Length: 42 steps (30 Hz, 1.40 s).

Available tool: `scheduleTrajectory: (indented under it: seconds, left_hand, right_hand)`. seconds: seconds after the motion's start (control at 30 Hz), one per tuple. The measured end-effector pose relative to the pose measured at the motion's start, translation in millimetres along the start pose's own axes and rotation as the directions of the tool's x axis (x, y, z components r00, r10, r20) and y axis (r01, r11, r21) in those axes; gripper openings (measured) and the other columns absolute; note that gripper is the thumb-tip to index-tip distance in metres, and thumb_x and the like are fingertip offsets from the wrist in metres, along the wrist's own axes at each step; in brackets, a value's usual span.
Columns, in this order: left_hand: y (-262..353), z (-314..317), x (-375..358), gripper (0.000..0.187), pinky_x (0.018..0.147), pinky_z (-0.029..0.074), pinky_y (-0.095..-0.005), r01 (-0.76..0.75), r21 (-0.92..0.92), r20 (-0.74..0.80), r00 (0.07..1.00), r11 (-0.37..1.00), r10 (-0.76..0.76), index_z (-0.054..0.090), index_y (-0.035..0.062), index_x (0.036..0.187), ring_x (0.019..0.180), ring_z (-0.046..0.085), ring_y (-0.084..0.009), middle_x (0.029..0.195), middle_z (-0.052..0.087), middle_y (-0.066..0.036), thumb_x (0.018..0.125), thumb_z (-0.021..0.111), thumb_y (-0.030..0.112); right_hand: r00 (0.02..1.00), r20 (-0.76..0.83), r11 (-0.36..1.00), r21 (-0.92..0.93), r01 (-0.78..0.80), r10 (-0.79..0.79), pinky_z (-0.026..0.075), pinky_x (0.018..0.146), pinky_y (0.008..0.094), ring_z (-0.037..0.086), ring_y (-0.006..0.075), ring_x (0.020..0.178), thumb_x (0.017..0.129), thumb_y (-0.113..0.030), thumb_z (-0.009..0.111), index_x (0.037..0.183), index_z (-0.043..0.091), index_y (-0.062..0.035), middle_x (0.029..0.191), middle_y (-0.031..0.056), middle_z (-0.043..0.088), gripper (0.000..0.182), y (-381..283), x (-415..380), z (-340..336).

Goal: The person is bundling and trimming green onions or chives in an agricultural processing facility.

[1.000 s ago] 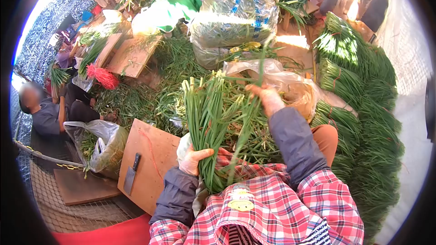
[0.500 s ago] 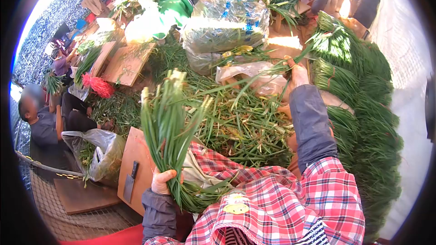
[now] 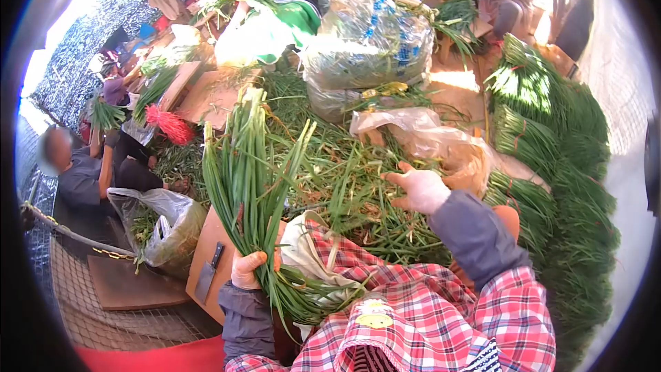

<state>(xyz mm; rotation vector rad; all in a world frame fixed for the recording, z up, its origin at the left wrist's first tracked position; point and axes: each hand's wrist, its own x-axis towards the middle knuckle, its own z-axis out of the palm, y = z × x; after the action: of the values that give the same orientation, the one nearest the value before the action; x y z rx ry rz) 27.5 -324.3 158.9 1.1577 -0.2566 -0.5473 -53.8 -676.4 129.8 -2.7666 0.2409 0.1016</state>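
Observation:
My left hand is wrapped round a bunch of long green stalks, held upright with the pale cut ends at the top and the leaves bending over my lap. Over the heap of loose green leaves and trimmings, my right hand has its fingers spread and holds nothing. A clear plastic bag lies just beyond that hand.
A knife lies on a wooden board at my left. Tied green bundles are stacked along the right. A large filled plastic bag stands ahead. Seated people work at the left and the back.
My right hand has come down and left from the plastic bag, let go of the thin leaves it held, and opened. The view has shifted slightly; my left hand still grips the bunch.

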Motion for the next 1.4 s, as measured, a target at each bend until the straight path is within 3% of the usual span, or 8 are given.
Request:
scheduleTrajectory:
  seconds: [0.23, 0.33, 0.5, 0.73, 0.87, 0.97, 1.1, 1.4]
  left_hand:
    - [1.5, 37.9, 12.6, 0.088, 0.098, 0.034, -0.0319, 0.145, -0.028, 0.105, 0.984, 0.989, -0.142, 0.030, 0.0040, 0.137, 0.115, 0.047, -0.0220, 0.126, 0.049, -0.010, 0.057, 0.066, -0.002]
    - [-7.0, 50.3, 16.3, 0.092, 0.104, 0.028, -0.0364, 0.321, 0.022, 0.247, 0.916, 0.947, -0.317, 0.027, 0.0034, 0.137, 0.122, 0.040, -0.0244, 0.131, 0.042, -0.013, 0.055, 0.068, -0.006]
    - [-19.8, 74.3, 16.7, 0.082, 0.097, 0.035, -0.0347, 0.155, 0.291, 0.378, 0.888, 0.944, -0.263, 0.034, 0.0002, 0.129, 0.114, 0.046, -0.0190, 0.125, 0.046, -0.010, 0.059, 0.076, 0.001]
    - [-29.3, 45.1, 10.8, 0.098, 0.095, 0.036, -0.0343, 0.125, 0.023, 0.280, 0.952, 0.992, -0.126, 0.018, 0.0101, 0.139, 0.114, 0.044, -0.0258, 0.123, 0.045, -0.013, 0.063, 0.078, 0.009]
    - [-43.4, 75.7, 9.9, 0.122, 0.100, 0.033, -0.0371, -0.304, 0.876, 0.289, 0.952, 0.375, 0.095, -0.001, 0.0050, 0.140, 0.123, 0.037, -0.0299, 0.131, 0.038, -0.019, 0.054, 0.084, 0.020]
    - [-49.0, 107.0, 8.7, 0.097, 0.081, 0.049, -0.0336, -0.149, 0.924, 0.141, 0.989, 0.352, 0.049, 0.017, 0.0021, 0.137, 0.100, 0.054, -0.0227, 0.114, 0.050, -0.015, 0.060, 0.076, 0.001]
    - [-66.7, 89.0, 12.3, 0.078, 0.065, 0.053, -0.0296, -0.025, 0.472, 0.211, 0.974, 0.881, -0.085, 0.025, 0.0035, 0.134, 0.083, 0.061, -0.0189, 0.101, 0.058, -0.012, 0.068, 0.065, -0.008]
    - [-40.8, 49.7, -12.7, 0.071, 0.053, 0.045, -0.0257, 0.374, 0.459, 0.072, 0.888, 0.805, -0.454, 0.033, 0.0032, 0.130, 0.062, 0.056, -0.0122, 0.085, 0.058, -0.007, 0.068, 0.067, -0.005]
  right_hand:
    - [0.518, 0.443, 0.339, 0.896, -0.287, -0.732, 0.036, 0.098, 0.0362, 0.044, 0.0245, 0.119, 0.076, -0.026, 0.071, 0.140, 0.021, -0.0062, 0.131, 0.0170, 0.044, 0.084, -50.9, 5.8, 61.0]
    - [0.627, -0.054, -0.331, 0.883, -0.334, -0.777, 0.030, 0.103, 0.0431, 0.033, 0.0260, 0.127, 0.062, -0.051, 0.075, 0.138, 0.027, -0.0074, 0.137, 0.0142, 0.036, 0.099, -77.0, 15.2, 86.1]
    - [0.863, -0.200, -0.716, 0.658, -0.233, -0.464, 0.041, 0.095, 0.0453, 0.051, 0.0283, 0.111, 0.067, -0.042, 0.075, 0.131, 0.038, -0.0056, 0.126, 0.0143, 0.049, 0.082, -90.5, 17.5, 55.6]
    - [0.977, -0.001, -0.656, 0.741, -0.141, -0.212, 0.051, 0.082, 0.0404, 0.060, 0.0259, 0.095, 0.076, -0.029, 0.069, 0.115, 0.050, -0.0030, 0.106, 0.0111, 0.060, 0.052, -75.0, 18.0, 63.4]
    - [0.998, 0.032, -0.690, 0.722, -0.057, -0.049, 0.053, 0.072, 0.0407, 0.062, 0.0237, 0.086, 0.082, -0.018, 0.062, 0.113, 0.050, -0.0045, 0.102, 0.0097, 0.061, 0.036, -104.1, 14.7, 65.8]
    - [0.987, 0.061, -0.677, 0.721, -0.144, -0.146, 0.053, 0.073, 0.0375, 0.062, 0.0222, 0.086, 0.083, -0.021, 0.063, 0.114, 0.050, -0.0058, 0.102, 0.0091, 0.061, 0.037, -98.4, 12.6, 71.8]
    - [0.996, 0.080, -0.775, 0.632, -0.011, 0.050, 0.050, 0.080, 0.0402, 0.059, 0.0243, 0.094, 0.083, -0.042, 0.058, 0.119, 0.049, -0.0073, 0.108, 0.0106, 0.060, 0.051, -74.2, 29.3, 72.4]
    - [0.874, 0.022, -0.672, 0.649, 0.356, 0.485, 0.051, 0.058, 0.0370, 0.059, 0.0218, 0.063, 0.089, -0.038, 0.051, 0.096, 0.054, -0.0049, 0.077, 0.0079, 0.060, 0.034, 22.5, 92.1, 90.0]
